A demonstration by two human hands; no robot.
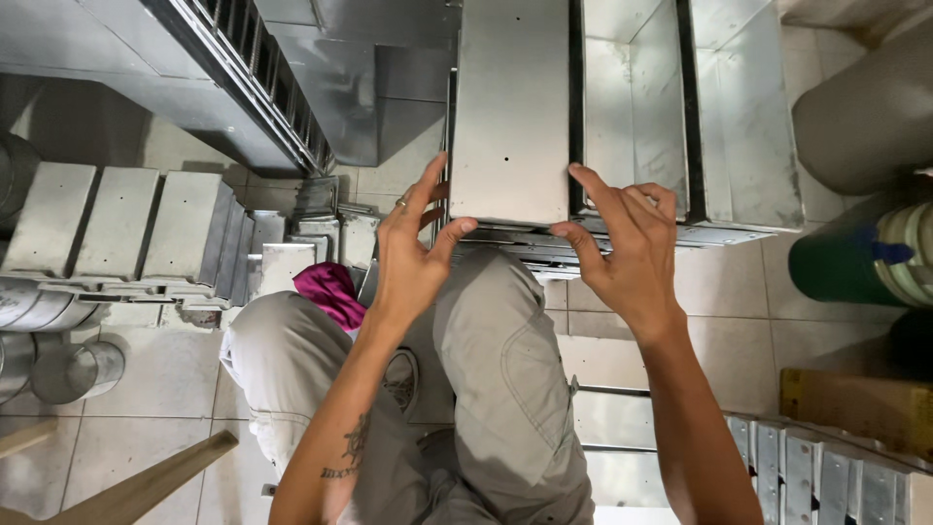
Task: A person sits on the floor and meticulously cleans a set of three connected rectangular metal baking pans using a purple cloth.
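In the upper middle of the frame stands a sheet-metal box (509,107), beside open metal compartments (680,107). The left hand (408,255) and right hand (622,248) pinch its near edge, thumbs below and fingers spread over the top.

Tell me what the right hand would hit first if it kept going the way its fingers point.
The right hand points up-left, fingers already on the near edge of the flat sheet-metal panel. Pushed on, it would likely slide onto that panel; depth is hard to judge.
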